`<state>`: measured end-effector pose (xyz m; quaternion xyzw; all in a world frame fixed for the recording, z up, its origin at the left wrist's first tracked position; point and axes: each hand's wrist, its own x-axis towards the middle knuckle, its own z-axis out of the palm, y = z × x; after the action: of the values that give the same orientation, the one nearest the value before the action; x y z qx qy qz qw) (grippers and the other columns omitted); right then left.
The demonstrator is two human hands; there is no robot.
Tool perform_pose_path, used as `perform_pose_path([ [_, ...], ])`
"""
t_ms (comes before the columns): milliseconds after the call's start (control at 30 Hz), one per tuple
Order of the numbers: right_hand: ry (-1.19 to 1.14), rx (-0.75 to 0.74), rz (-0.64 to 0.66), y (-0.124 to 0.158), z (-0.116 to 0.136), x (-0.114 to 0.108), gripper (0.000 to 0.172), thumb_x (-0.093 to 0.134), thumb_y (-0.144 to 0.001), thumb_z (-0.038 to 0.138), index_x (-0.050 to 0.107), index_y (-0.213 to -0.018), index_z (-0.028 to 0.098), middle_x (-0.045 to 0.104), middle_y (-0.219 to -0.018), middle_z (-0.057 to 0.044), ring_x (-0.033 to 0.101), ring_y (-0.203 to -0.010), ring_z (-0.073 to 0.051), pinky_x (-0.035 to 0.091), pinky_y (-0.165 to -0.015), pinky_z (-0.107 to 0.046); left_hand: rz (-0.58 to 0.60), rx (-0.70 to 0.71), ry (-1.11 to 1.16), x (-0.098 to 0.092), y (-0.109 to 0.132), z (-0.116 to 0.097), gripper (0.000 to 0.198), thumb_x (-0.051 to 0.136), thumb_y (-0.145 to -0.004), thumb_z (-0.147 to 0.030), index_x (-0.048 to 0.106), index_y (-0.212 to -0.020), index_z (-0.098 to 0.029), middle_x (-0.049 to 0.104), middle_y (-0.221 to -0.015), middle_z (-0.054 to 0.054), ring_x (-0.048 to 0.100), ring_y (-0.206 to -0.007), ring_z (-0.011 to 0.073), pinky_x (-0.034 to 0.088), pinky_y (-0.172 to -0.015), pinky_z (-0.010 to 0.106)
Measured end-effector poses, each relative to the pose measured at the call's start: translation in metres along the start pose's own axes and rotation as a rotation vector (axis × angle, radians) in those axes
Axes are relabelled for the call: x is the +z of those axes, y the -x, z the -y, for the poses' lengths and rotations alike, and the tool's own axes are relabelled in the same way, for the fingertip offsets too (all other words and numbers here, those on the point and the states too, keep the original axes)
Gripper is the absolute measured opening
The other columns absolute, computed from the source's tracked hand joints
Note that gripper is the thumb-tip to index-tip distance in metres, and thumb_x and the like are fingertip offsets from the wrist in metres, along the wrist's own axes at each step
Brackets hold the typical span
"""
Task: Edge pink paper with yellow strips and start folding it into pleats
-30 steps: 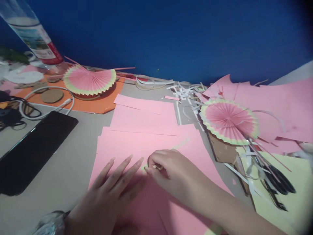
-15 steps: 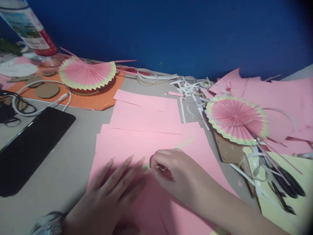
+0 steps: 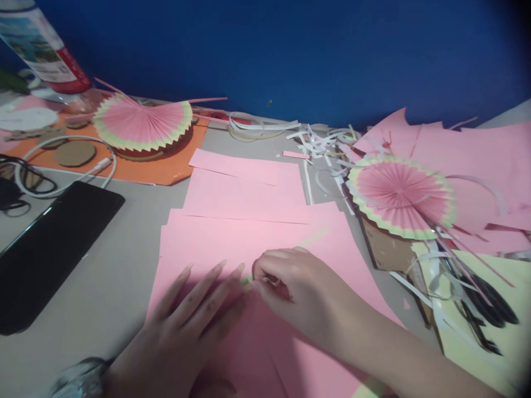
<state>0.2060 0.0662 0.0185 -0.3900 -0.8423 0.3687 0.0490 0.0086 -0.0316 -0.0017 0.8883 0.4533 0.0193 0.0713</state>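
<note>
Pink paper sheets (image 3: pixel 236 237) lie stacked in front of me on the table. My left hand (image 3: pixel 186 326) rests palm down on them, fingers spread, a watch (image 3: pixel 78 381) at its wrist. Just right of it, my right hand (image 3: pixel 298 287) is closed in a pinch, low over the top sheet. A thin yellow-green paper strip (image 3: pixel 245 282) shows at its fingertips, and most of what it holds is hidden by the fingers. Beyond the knuckles, a pale yellow-green band (image 3: pixel 314 236) slants across the pink paper.
Pleated pink-and-green paper fans (image 3: pixel 143 122) sit at back left and right. A black phone (image 3: pixel 58 249), a white cable (image 3: pixel 110 166) and a bottle (image 3: pixel 45 50) are at left. Paper scraps (image 3: pixel 319 141) lie at the back; black-handled scissors (image 3: pixel 483 301) at right. A blue partition (image 3: pixel 265 61) stands behind.
The view has shifted slightly, so the table things sit a little further left and up. Both hands keep nearly the same pose and place on the paper.
</note>
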Motion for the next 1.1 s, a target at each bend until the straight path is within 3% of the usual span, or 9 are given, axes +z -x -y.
perform_pose_path([
  [433,0.034,-0.008,-0.024,0.0004,-0.0003,0.0020,0.020,0.048,-0.074,0.007,0.038,-0.061,0.018,0.042,-0.058,0.007,0.032,-0.056,-0.009,0.023,-0.060,-0.024,-0.047,0.004,0.009,-0.0009,-0.0021,-0.0001,0.070,0.053,-0.078,-0.050,0.038,-0.138,-0.017,0.035,-0.146,0.007,0.018,-0.137,0.0276,0.002,-0.112,0.046],
  [767,0.042,-0.013,-0.034,0.0010,-0.0023,0.0049,0.019,0.048,-0.076,0.009,0.040,-0.062,0.018,0.045,-0.059,0.006,0.035,-0.057,-0.009,0.024,-0.060,-0.025,-0.062,0.101,-0.046,0.0010,0.0008,0.0081,0.066,0.055,-0.078,-0.043,0.038,-0.137,-0.019,0.039,-0.144,0.009,0.023,-0.136,0.0305,0.005,-0.111,0.047],
  [1100,0.058,-0.007,-0.044,0.0011,-0.0022,0.0056,0.020,0.048,-0.076,0.010,0.038,-0.061,0.018,0.042,-0.058,0.006,0.033,-0.056,-0.009,0.023,-0.059,-0.025,-0.069,0.003,0.011,0.0036,0.0010,0.0024,0.065,0.054,-0.077,-0.040,0.039,-0.137,-0.017,0.037,-0.145,0.007,0.021,-0.136,0.0284,0.006,-0.111,0.047],
])
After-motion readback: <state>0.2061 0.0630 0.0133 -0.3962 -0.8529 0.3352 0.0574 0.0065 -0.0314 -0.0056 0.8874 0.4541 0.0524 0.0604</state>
